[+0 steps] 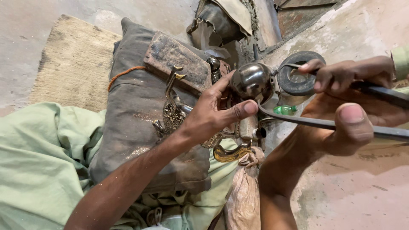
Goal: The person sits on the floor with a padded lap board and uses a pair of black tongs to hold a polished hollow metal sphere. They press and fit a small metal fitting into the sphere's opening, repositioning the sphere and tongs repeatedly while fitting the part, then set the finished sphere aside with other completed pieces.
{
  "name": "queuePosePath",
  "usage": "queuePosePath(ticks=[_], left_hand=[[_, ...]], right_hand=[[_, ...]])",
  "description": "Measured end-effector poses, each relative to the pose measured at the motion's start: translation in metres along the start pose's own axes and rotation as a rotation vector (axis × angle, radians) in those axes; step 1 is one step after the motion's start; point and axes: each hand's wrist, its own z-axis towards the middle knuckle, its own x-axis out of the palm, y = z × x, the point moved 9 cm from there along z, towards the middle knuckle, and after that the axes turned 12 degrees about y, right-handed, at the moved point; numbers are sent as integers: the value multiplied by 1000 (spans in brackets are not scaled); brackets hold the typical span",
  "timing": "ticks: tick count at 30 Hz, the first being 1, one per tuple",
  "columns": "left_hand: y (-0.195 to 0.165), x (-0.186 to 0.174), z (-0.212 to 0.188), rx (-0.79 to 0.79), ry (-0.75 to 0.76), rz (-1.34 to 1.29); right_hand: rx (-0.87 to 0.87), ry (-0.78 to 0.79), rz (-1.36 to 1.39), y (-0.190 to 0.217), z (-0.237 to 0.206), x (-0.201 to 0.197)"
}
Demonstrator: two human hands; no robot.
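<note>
My left hand (208,116) grips an ornate brass piece (174,113) that rests on a grey cushion (136,115) across my lap. Its thumb and forefinger press against the piece's shiny round dome (253,81). My right hand (345,73), in a green sleeve, is closed on a long dark metal tool (383,93) at the upper right. A second dark curved bar (298,121) runs from the dome to the right edge. My bare foot (341,123) lies against that bar, big toe up.
A worn wooden block (179,59) lies on the cushion behind the brass piece. A black round ring (300,75) and a small green object (284,110) sit on the dusty floor. A woven mat (74,64) lies at the upper left, and a cloth bundle (245,191) is near my knee.
</note>
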Motion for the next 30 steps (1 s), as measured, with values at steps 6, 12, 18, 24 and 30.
queuePosePath(ticks=[6, 12, 18, 24, 30], left_hand=[[3, -2, 3, 145, -18, -35], [4, 2, 1, 148, -21, -92], [6, 3, -4, 99, -30, -127], [2, 12, 1, 161, 13, -132], [3, 15, -2, 206, -11, -20]], right_hand=[[-10, 22, 33, -16, -3, -2], [6, 26, 48, -21, -8, 0], [-31, 67, 37, -25, -7, 4], [-31, 77, 91, -23, -8, 0], [-50, 91, 131, -28, -11, -2]])
